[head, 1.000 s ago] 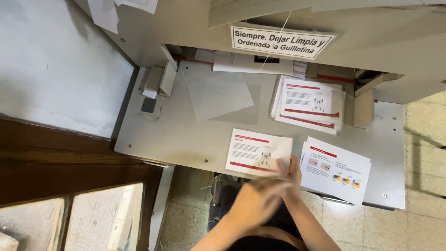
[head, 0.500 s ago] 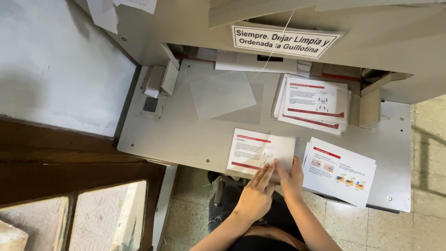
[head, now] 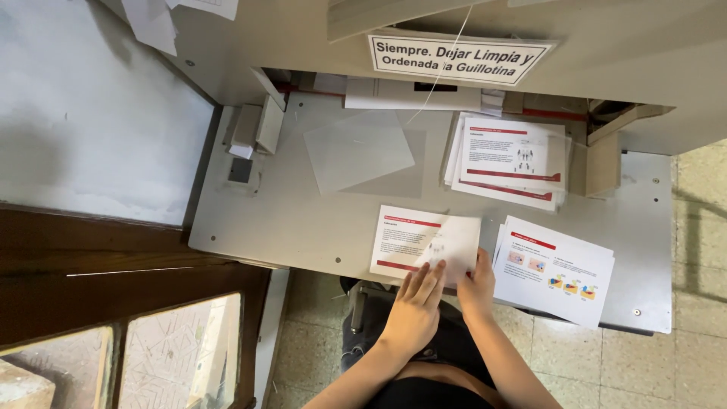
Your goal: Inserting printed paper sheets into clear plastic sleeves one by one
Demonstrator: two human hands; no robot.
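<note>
White printed sheets with red bars, a small stack [head: 424,242], lie flat on the grey metal work table [head: 303,220], near its front edge, roughly mid-table; both hands sit on the stack's lower right corner. Left hand [head: 415,303] lies palm down, fingers straight and together, tips pressing the sheets from above; flat and open, not gripping. Right hand [head: 475,286] is just beside it, touching the stack's right-hand corner, thumb up along the edge; whether its fingers curl under the paper I can't tell (hidden by the hand itself).

Just to the right, nearly touching, lies a second pile of white sheets w/ small coloured pictures [head: 554,269], tilted a bit, reaching the table's front edge. Further back, well apart from the hands, a thicker fanned pile of white sheets w/ red bars [head: 509,160] sits by a brown cardboard piece [head: 602,163]. A pale translucent sheet [head: 360,155] lies mid-table toward the back; a white printed sign [head: 458,60] is fixed to the machine housing above; left of the table, dark brown wooden frame [head: 113,265]; tiled floor [head: 651,363] below.
</note>
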